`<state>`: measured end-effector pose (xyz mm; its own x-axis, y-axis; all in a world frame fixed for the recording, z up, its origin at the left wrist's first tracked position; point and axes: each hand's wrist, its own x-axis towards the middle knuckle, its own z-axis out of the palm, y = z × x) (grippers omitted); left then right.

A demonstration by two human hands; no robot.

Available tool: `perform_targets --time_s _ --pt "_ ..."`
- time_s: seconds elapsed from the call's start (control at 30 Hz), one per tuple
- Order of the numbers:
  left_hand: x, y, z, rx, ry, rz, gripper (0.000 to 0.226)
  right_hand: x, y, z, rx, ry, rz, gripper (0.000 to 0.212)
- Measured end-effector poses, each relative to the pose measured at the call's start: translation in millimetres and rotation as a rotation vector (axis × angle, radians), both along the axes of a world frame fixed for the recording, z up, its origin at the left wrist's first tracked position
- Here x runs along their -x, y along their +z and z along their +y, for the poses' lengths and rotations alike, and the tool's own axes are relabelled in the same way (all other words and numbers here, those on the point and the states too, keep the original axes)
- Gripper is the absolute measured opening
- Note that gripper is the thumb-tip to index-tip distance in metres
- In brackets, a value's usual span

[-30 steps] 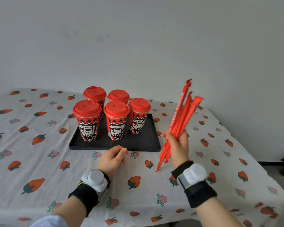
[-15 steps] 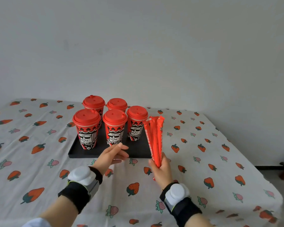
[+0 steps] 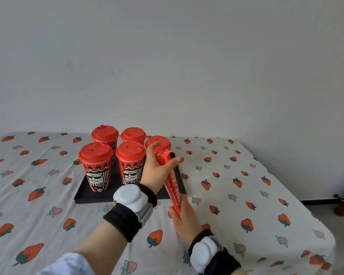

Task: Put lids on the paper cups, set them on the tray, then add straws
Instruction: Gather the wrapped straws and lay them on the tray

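Observation:
Several red paper cups [image 3: 96, 167] with red lids stand upright on a black tray [image 3: 91, 196]; the back right cup [image 3: 158, 142] is partly hidden behind my left hand. My right hand [image 3: 184, 217] grips the lower end of a bundle of red wrapped straws [image 3: 172, 181], held upright in front of the tray's right edge. My left hand [image 3: 156, 167] reaches across, thumb and fingers spread around the top of the bundle, touching it. No straw stands in any cup.
The table wears a white cloth [image 3: 246, 195] printed with strawberries. Its right edge drops off near the floor at right. A plain wall rises behind the tray. Both wrists carry black bands with white devices.
My right hand brought the straw bundle from the right to the tray's right edge. My left hand rose from the table and closed in on the bundle's top.

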<state>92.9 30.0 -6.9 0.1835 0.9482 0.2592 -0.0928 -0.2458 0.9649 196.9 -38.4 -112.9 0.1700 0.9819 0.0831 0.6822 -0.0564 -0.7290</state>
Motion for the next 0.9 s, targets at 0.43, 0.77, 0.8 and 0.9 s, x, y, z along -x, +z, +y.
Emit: perform_targets --time_s 0.43,0.77,0.8,0.9 --pt "4.8 -11.0 21.3 0.290 -0.136 -0.155 0.042 -29.9 35.8 -18.2 0.059 0.143 0.288 0.052" --pt "43.8 -110.1 -18.0 0.144 0.058 0.333 0.016 -23.9 46.8 93.1 0.286 -0.210 -0.056 0.040" --pt "48.6 -114.9 -18.6 0.139 0.085 0.378 0.017 -19.8 47.1 99.0 0.287 -0.218 -0.100 0.041" --pt "50.9 -115.6 -16.2 0.127 0.106 0.406 0.020 -9.5 46.5 110.5 0.294 -0.231 -0.218 0.044"
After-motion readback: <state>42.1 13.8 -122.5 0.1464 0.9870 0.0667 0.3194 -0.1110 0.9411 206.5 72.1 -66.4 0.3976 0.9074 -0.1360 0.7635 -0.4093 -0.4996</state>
